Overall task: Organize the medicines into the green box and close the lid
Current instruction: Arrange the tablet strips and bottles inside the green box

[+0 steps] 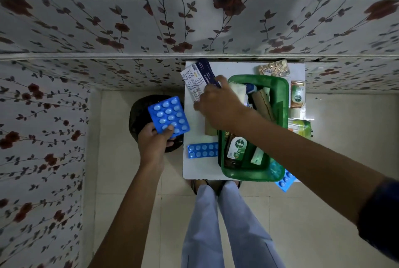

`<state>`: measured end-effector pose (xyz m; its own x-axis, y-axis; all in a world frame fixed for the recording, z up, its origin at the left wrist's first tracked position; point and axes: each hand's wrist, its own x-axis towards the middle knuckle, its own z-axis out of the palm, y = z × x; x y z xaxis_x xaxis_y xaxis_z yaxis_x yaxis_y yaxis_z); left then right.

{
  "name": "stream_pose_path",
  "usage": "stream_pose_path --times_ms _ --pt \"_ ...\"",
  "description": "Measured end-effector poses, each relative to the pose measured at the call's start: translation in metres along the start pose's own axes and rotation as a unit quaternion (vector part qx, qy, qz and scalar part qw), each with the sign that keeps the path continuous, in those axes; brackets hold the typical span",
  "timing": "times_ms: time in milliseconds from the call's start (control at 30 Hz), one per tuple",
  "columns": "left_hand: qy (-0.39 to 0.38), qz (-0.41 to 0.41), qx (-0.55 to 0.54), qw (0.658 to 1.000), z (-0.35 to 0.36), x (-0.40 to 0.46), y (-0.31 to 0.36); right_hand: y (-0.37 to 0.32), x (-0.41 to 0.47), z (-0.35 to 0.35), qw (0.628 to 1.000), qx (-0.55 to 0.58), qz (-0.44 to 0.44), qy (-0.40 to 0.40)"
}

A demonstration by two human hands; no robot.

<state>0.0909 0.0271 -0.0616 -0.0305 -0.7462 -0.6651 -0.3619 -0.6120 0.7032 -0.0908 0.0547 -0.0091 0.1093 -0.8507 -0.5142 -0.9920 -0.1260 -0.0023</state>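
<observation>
Head view | left hand (153,144) fingers pinch blue blister pack (168,115) | right hand (218,106) grips carton (199,78), hiding green box (280,103) corner

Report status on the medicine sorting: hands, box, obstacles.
Left hand holds blue blister pack. Right hand grips carton. Green box open, part filled.

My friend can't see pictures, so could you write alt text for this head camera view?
Seen from above, a person's left hand holds a blue blister pack while the right hand grips a carton beside a green box on a small white table. The box already holds a Dettol bottle; another blue pack lies on the table.
</observation>
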Motion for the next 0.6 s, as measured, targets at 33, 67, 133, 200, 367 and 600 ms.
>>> stream_pose_path --times_ms 33,67,133,200,367,600 --pt "0.005 -0.002 -0.001 1.0 0.0 0.003 0.003 -0.008 0.006 0.003 0.998 -0.042 -0.018 -0.05" --pt "0.005 -0.005 0.003 1.0 0.0 0.005 0.005 -0.015 0.013 0.006 0.991 -0.083 -0.032 -0.102" --pt "0.0 -0.01 0.012 1.0 -0.001 0.011 0.007 -0.025 0.027 0.014 0.972 -0.155 -0.042 -0.168" --pt "-0.006 -0.005 0.014 1.0 -0.004 0.015 0.009 -0.029 0.035 0.021 0.966 -0.189 -0.035 -0.174" --pt "-0.019 0.014 0.003 1.0 -0.009 0.019 0.017 -0.03 0.039 0.025 0.974 -0.17 -0.028 -0.144" --pt "-0.07 0.038 -0.046 0.996 -0.012 0.006 0.041 -0.012 -0.031 -0.004 0.951 0.231 0.118 0.168"
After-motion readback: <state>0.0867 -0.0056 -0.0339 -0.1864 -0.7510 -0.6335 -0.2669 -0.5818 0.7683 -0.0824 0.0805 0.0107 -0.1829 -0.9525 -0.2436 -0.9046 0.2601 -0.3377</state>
